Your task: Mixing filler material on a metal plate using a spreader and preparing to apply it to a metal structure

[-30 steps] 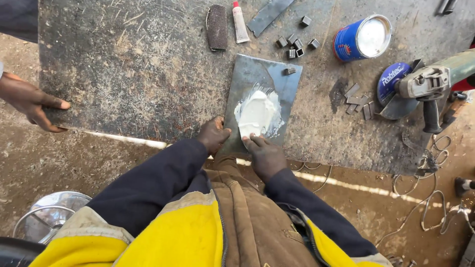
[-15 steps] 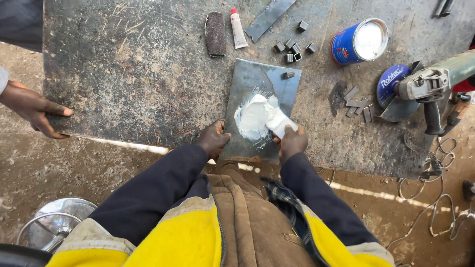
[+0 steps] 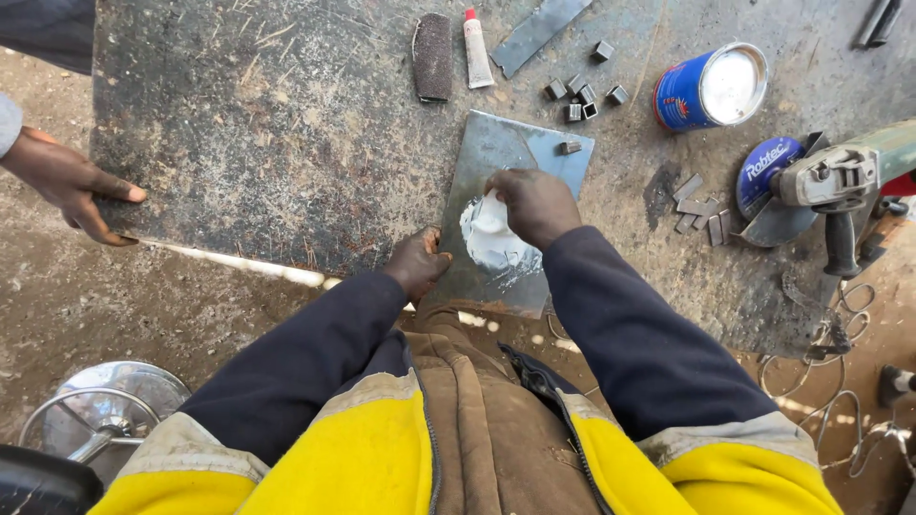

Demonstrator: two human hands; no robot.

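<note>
Spreading white paste on a small metal plate

The right hand (image 3: 536,204) has its fingers curled shut around a white spreader (image 3: 490,216), pressing it into the white paste (image 3: 496,250) at the middle of the metal plate (image 3: 506,157), which lies at the near edge of the steel worktable (image 3: 286,124). The left hand (image 3: 417,264) pins the plate's near-left edge, fingers bent and pressed together. Far right stands 1 blue tin (image 3: 711,88); another person's hand (image 3: 72,183) grips the table's left edge.

I see through one head-worn camera, looking steeply down from close above onto the steel worktable (image 3: 286,143); my own sleeves enter from 6 o'clock, table stretching toward 12.
</note>
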